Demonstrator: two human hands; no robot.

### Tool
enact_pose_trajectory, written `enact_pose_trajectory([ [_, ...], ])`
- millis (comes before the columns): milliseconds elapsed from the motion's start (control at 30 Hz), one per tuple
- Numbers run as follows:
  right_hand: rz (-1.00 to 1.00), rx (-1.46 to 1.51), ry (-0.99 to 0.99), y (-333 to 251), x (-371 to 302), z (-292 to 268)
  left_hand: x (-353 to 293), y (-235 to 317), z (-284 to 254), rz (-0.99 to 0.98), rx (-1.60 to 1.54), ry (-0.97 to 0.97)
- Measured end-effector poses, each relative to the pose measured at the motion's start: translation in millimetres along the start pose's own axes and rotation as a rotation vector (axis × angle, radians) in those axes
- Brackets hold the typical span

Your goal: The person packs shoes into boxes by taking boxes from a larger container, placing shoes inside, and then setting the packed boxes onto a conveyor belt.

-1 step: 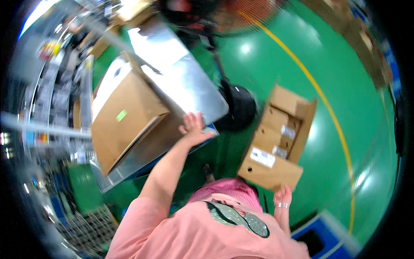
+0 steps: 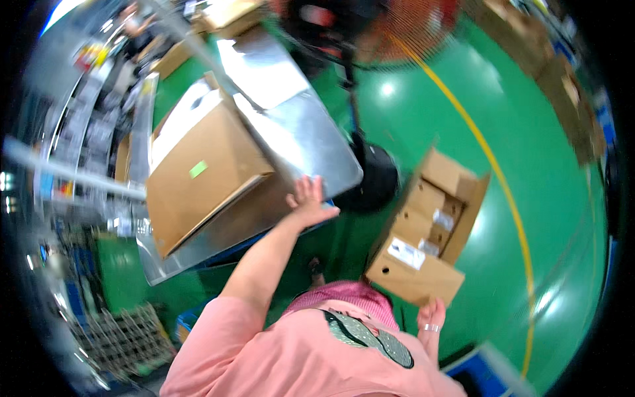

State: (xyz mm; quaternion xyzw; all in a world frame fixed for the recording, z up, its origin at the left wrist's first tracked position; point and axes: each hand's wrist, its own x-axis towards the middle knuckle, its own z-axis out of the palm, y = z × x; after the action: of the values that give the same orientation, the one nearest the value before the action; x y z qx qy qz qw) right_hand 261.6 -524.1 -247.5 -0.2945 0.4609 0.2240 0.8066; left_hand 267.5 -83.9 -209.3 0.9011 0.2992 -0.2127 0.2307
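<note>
An open cardboard box point(image 2: 413, 283) hangs tilted at my right side, above the green floor. My right hand point(image 2: 432, 313) pinches the lower edge of its near flap. Inside the box, brown cardboard pieces with round holes and white labels point(image 2: 442, 219) show. My left hand point(image 2: 309, 201) is open, fingers spread, over the near edge of a shiny metal table point(image 2: 334, 155); whether it touches the metal I cannot tell. Left of that hand, a large brown carton point(image 2: 205, 178) with a small green sticker point(image 2: 198, 169) stands on the table.
A floor fan point(image 2: 377, 169) with a round black base stands just beyond the table's corner. A yellow line point(image 2: 493, 155) curves across the green floor. At the lower right is a blue bin point(image 2: 486, 370). Racks with parts point(image 2: 86, 126) line the left, and cartons point(image 2: 562, 99) stand far right.
The view has shifted slightly, so the table and large carton appear farther right. My left hand stays spread by the table's edge, and my right hand keeps its hold on the open box.
</note>
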Motion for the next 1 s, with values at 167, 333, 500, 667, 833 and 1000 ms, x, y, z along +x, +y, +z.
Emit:
enact_pose_trajectory([
  [167, -0.113, -0.167, -0.015, -8, -69, 33, -35, -31, 30, 0.171, -0.371, 0.242],
  [333, -0.291, -0.169, -0.112, -47, -99, 49, -143, -82, 37, 0.165, -1.635, 0.238],
  [500, -0.325, -0.594, -0.363, -79, -132, 75, -212, -146, -41, 0.052, -2.448, 0.662],
  [667, -0.517, -0.778, -0.013, -81, -172, 138, -160, -205, -65, -0.15, -2.46, 0.746],
  [833, -0.566, -0.641, -0.203, -110, -199, 176, -113, -259, -84, 0.034, -2.567, 0.719],
  [1000, -0.551, -0.766, -0.304, -85, -270, 234, -74, -241, -105, 0.159, -2.589, 0.734],
])
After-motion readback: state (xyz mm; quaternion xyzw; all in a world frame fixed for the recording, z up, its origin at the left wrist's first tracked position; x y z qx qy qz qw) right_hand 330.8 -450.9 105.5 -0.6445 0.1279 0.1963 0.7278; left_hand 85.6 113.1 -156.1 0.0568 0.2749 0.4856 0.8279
